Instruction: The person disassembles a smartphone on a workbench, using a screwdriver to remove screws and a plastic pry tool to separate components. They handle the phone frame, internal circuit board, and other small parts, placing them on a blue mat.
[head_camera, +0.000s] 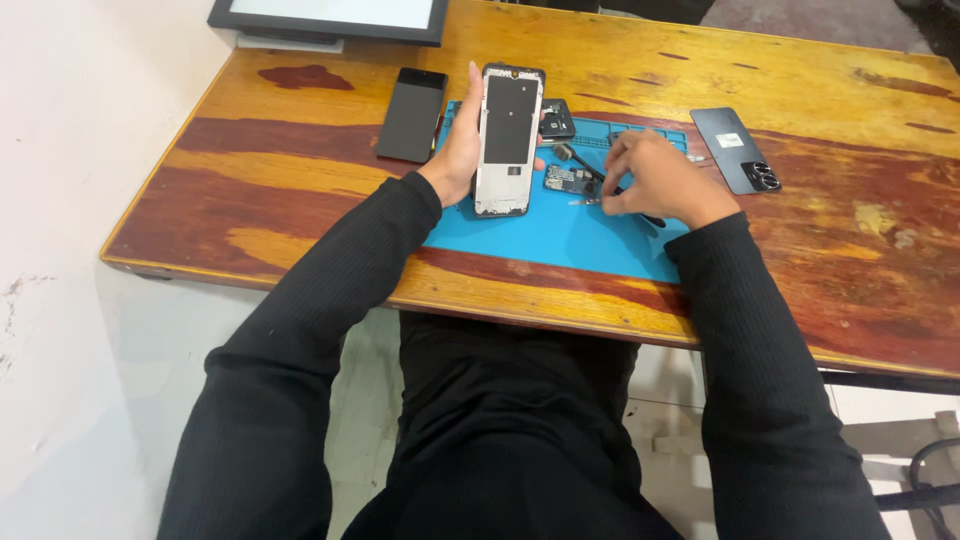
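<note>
My left hand (458, 150) holds an opened phone frame (508, 140) upright over the blue work mat (560, 235), its bare inner side facing me. My right hand (655, 180) rests on the mat just to the right, fingers pinched on a thin dark tool (590, 172) whose tip points at a small circuit board (567, 180) lying on the mat. A small dark part (557, 122) lies behind the frame.
A dark phone screen panel (412, 115) lies left of the mat. A black phone back cover (738, 150) with camera rings lies to the right. A monitor (330, 18) stands at the far left edge of the wooden table (850, 260).
</note>
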